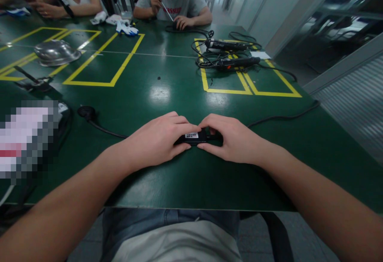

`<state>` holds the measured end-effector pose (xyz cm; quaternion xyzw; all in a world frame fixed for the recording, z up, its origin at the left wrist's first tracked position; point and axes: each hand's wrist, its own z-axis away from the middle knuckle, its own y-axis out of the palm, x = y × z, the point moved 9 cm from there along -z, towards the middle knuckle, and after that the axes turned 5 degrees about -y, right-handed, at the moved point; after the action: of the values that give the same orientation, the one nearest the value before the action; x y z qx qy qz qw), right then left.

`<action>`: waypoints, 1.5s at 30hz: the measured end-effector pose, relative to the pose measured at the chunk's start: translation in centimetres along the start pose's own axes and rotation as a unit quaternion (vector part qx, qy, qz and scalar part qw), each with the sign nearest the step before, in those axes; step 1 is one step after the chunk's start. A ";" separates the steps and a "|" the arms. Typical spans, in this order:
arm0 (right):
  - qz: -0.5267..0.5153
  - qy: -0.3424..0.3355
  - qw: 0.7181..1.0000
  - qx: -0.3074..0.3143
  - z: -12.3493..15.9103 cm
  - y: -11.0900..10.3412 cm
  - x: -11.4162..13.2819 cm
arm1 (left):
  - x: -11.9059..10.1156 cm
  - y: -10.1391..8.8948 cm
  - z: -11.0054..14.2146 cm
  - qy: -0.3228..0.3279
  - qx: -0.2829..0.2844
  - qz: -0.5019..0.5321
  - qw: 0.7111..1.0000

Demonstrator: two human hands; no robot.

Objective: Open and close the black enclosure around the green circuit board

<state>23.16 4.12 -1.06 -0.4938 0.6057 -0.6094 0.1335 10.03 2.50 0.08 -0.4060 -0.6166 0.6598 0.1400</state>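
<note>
Between my hands, near the front edge of the green table, lies a slim black power adapter with a white label. My left hand grips its left end, thumb on the near side and fingers over the far side. At the other end, my right hand closes around the adapter and the start of its cable in a pinch. A black cable runs left from under my left hand to a plug on the table. Another black cable leads right from behind my right hand towards the table's edge.
Two black corded tools lie with tangled cables at the back right, across yellow tape outlines. A metal bowl and white-blue gloves are at the back left. A co-worker opposite holds a screwdriver. A blurred-out object stands left.
</note>
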 end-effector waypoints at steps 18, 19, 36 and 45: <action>0.015 0.028 0.999 0.003 0.0 -0.3 -0.4 | 5.9 -1.3 -0.2 -0.198 -0.078 0.010 0.977; 0.016 0.026 1.000 0.006 -0.1 -0.3 -0.3 | 5.9 -1.1 -0.3 -0.199 -0.071 0.006 0.977; 0.001 0.040 0.999 0.023 -0.1 0.0 0.0 | 2.8 -1.1 0.5 -0.121 0.033 -0.020 0.992; -0.011 0.017 1.000 -0.006 0.0 -0.5 0.2 | 2.8 -1.1 0.5 -0.130 0.050 0.038 0.990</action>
<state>23.24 4.10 -0.56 -0.4908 0.6059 -0.6158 0.1136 7.55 4.23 0.04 -0.3329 -0.5795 0.7419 0.0538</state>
